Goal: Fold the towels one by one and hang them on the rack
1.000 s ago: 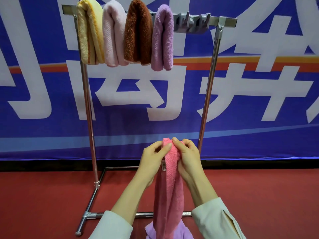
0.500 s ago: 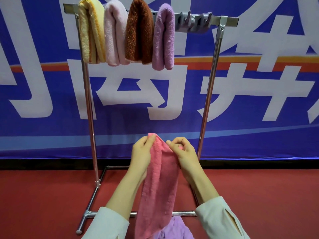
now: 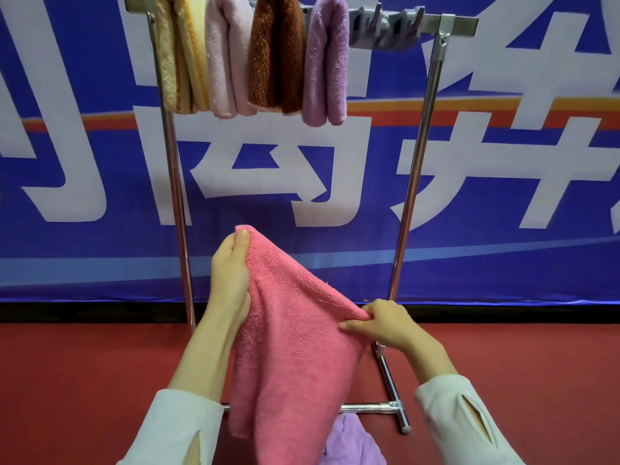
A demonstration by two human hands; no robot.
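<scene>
I hold a pink towel [image 3: 292, 347] in the air in front of a metal rack [image 3: 414, 182]. My left hand [image 3: 231, 276] pinches its upper corner, raised high. My right hand [image 3: 379, 325] pinches the edge lower and further right, so the cloth spreads out between them and hangs down. On the rack's top bar hang several folded towels: a yellow towel [image 3: 181, 58], a pale pink towel [image 3: 228, 62], a brown towel [image 3: 276, 55] and a lilac towel [image 3: 327, 65].
Grey hooks [image 3: 385, 25] sit on the right part of the top bar. A loose purple towel [image 3: 352, 441] lies on the red floor [image 3: 84, 380] below my hands. A blue banner [image 3: 503, 196] stands behind the rack.
My hands have moved apart: the left rose and shifted left, the right dropped and went right. The pink towel has opened from a narrow bunch into a spread sheet.
</scene>
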